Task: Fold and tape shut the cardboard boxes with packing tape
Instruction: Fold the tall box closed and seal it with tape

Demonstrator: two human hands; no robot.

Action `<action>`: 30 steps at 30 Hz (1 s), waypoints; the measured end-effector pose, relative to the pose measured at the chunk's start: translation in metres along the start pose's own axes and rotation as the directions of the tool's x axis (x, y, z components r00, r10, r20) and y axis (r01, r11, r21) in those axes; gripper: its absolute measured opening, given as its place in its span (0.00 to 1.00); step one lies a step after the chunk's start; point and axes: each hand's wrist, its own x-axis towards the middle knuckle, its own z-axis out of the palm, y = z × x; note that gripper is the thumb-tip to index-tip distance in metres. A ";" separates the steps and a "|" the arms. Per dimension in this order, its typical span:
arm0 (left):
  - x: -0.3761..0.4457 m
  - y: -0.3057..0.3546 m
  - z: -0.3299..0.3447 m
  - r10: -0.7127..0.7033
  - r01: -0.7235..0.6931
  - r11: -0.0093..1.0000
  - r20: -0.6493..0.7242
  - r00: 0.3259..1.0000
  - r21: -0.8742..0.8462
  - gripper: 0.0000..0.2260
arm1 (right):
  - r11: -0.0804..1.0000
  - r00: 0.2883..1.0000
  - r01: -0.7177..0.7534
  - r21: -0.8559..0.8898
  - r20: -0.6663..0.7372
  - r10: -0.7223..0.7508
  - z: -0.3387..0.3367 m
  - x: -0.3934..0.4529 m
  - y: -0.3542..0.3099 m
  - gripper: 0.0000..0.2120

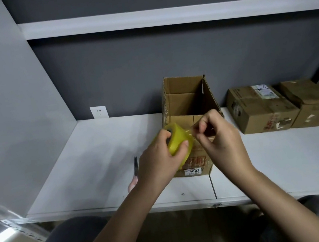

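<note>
A white shelf-like table [88, 153] is running in front of me, backed by a dark grey wall [145, 60] with a white shelf [158, 16] above it and a white power socket [99, 112] low on the wall. Three cardboard boxes are sitting on the table. The open box [188, 103] is standing right in front of me, its top flaps raised, and as far as I am seeing inside, it is showing only bare cardboard walls; its bottom is hidden from me. A label reading 4002 is showing on its near face. Two closed boxes are sitting off to my right, touching each other: the nearer closed box [261, 111], bearing a label on top, and the far closed box [310, 103] beside it.

My left hand [159, 162] is gripping the one roll of yellow packing tape [178, 140], thumb across its outer face and a finger hooked into the core, holding it just in front of the open box. My right hand [219, 132] is pinching the loose end of the tape at the roll, fingers curled tight. One pair of scissors [134, 173] is lying on the table to the left of my left hand, partly hidden by it.
</note>
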 end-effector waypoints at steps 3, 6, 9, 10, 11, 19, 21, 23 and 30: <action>0.004 0.001 0.001 -0.046 0.046 0.999 0.054 0.997 0.002 0.12 | 0.994 0.993 -0.076 -0.080 0.079 0.083 -0.007 0.016 -0.002 0.12; 0.008 0.000 0.003 -0.096 0.092 0.995 0.126 0.987 0.034 0.13 | 0.981 0.975 -0.136 -0.135 0.160 0.157 -0.013 0.028 0.000 0.11; 0.007 -0.001 0.002 -0.166 0.219 0.948 0.228 0.959 -0.230 0.11 | 0.971 0.919 -0.239 -0.002 0.323 0.227 -0.020 0.038 0.007 0.05; 0.005 0.000 0.003 -0.184 0.267 0.909 0.268 0.946 -0.320 0.09 | 0.961 0.903 -0.269 0.069 0.364 0.227 -0.022 0.041 0.011 0.03; 0.003 0.000 0.002 -0.186 0.289 0.885 0.293 0.938 -0.365 0.08 | 0.957 0.898 -0.270 0.104 0.385 0.212 -0.023 0.043 0.014 0.04; -0.001 0.007 0.006 -0.170 0.276 0.865 0.272 0.947 -0.420 0.08 | 0.981 0.949 0.072 -0.178 0.314 -0.013 -0.022 0.025 0.020 0.16; -0.001 0.009 0.007 -0.164 0.271 0.857 0.266 0.950 -0.438 0.09 | 0.980 0.958 0.071 -0.187 0.285 -0.015 -0.021 0.020 0.021 0.16; -0.002 0.010 0.008 -0.163 0.268 0.855 0.260 0.952 -0.444 0.10 | 0.957 0.970 0.115 -0.265 0.238 -0.051 -0.019 0.012 0.023 0.15; -0.004 0.015 0.007 -0.126 0.222 0.847 0.223 0.967 -0.482 0.08 | 0.973 0.990 0.062 -0.222 0.138 -0.031 -0.013 0.000 0.025 0.20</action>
